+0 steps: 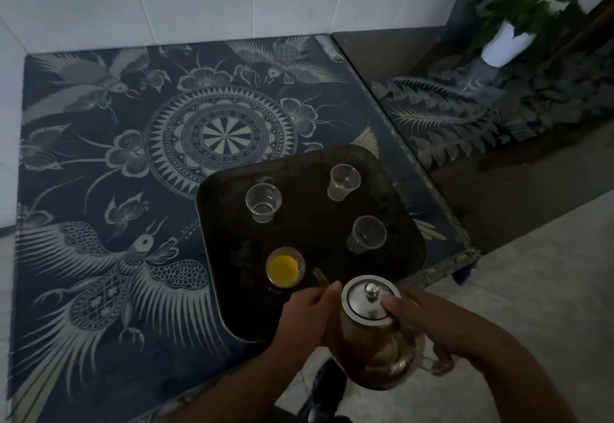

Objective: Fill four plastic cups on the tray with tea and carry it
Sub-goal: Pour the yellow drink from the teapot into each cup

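Observation:
A dark tray lies on the patterned table and carries four clear plastic cups. The near-left cup holds yellow tea. The far-left cup, the far-right cup and the near-right cup look empty. A glass teapot with a steel lid is held just off the tray's near edge, its spout toward the filled cup. My right hand grips the handle with the thumb pressed on the lid. My left hand steadies the pot's body by the spout.
The table has a dark cloth with birds and a round medallion and stands in a corner of white tiled walls. To the right is a second table with a potted plant. Pale floor shows at the lower right.

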`<state>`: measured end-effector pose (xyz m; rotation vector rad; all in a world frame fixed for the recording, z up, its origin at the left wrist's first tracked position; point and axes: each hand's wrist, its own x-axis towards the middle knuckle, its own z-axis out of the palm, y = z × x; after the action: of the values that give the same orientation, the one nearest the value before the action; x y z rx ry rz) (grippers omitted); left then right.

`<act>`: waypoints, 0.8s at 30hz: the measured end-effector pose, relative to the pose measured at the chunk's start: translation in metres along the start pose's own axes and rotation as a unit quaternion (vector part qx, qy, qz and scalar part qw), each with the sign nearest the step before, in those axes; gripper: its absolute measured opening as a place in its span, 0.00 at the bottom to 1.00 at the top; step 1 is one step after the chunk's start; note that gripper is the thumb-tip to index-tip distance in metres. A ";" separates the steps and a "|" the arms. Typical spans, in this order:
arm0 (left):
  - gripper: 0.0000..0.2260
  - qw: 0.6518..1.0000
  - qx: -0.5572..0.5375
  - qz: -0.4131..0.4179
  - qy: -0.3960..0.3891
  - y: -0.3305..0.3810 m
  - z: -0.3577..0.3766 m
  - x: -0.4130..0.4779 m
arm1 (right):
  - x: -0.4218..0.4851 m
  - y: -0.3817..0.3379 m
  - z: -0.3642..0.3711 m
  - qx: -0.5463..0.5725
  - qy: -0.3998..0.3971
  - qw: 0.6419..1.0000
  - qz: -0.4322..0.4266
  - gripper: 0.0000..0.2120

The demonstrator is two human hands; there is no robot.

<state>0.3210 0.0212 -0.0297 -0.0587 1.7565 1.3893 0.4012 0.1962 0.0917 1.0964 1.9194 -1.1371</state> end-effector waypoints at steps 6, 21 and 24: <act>0.15 0.999 0.026 0.000 0.030 0.022 0.051 -0.004 | 0.007 0.037 -0.045 0.011 -0.007 0.998 -0.058 0.37; 0.18 0.993 0.051 0.025 0.107 0.049 0.142 -0.008 | 0.018 0.096 -0.124 -0.011 -0.027 0.991 -0.131 0.25; 0.17 0.994 0.030 0.023 0.098 0.054 0.145 -0.008 | 0.017 0.097 -0.128 -0.009 -0.019 0.990 -0.138 0.24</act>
<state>0.3835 0.1552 0.0171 -0.1253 1.9716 1.4023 0.4659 0.3446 0.0958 0.8088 2.0936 -1.2740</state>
